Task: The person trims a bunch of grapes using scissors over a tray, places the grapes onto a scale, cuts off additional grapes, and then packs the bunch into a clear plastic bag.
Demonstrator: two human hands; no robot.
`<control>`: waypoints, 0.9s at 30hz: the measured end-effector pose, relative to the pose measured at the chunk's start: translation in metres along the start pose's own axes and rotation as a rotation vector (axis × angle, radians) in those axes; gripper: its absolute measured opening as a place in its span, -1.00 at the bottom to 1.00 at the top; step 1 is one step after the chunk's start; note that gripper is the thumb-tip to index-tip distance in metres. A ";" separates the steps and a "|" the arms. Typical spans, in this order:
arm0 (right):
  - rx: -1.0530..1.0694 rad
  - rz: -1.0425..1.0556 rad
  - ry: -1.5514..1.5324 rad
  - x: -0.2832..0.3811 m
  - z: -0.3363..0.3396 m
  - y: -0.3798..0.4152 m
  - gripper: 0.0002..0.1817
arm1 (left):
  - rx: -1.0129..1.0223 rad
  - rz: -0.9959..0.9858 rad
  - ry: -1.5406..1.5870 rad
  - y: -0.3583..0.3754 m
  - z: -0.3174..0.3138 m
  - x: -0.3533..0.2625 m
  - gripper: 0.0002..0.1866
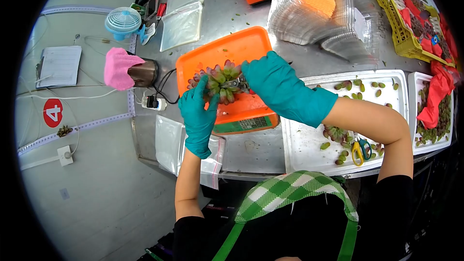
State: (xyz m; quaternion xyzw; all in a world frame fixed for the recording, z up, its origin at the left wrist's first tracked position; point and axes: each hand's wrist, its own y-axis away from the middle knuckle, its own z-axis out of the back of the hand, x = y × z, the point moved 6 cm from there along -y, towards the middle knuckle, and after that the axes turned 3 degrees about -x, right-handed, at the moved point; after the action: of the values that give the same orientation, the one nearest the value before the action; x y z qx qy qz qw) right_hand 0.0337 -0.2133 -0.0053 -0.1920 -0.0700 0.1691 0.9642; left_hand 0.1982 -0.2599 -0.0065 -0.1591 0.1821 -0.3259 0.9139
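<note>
Both my hands wear teal gloves and meet over an orange tray (258,43). My left hand (199,113) grips the left side of a green and reddish succulent (223,79) between thumb and fingers. My right hand (278,84) is closed around a slim metal tool, whose shiny end (238,83) reaches among the succulent's leaves. Its exact kind is hidden by the glove. The tray rests on an orange scale with a green keypad panel (241,124).
At right, a white foam tray (302,150) holds loose leaves, rosettes and yellow-and-teal scissors (358,152). Clear plastic boxes (295,17) are stacked behind. Plastic bags (169,140) lie front left. A blue fan (123,21) and pink cloth (118,67) stand left. A yellow crate (394,24) is back right.
</note>
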 end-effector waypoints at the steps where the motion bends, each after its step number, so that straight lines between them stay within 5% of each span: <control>1: 0.019 -0.002 -0.023 0.000 -0.002 0.000 -0.86 | 0.025 0.026 0.017 0.000 -0.001 0.002 -0.39; 19: 0.039 -0.043 -0.197 -0.009 -0.005 0.015 -0.65 | 0.086 -0.130 -0.113 -0.006 -0.006 -0.005 -0.57; 25: 0.154 -0.202 -0.291 -0.021 0.022 0.040 -0.50 | -0.143 -0.006 0.166 0.002 0.026 -0.006 -0.67; 27: 0.207 -0.284 -0.279 -0.027 0.031 0.060 -0.43 | -0.208 0.207 0.355 0.016 0.043 -0.012 -0.68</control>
State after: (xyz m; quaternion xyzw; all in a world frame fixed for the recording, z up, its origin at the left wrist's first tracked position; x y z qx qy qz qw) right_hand -0.0159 -0.1596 -0.0021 -0.0549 -0.2114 0.0630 0.9738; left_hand 0.2169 -0.2334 0.0274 -0.1730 0.3881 -0.2328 0.8748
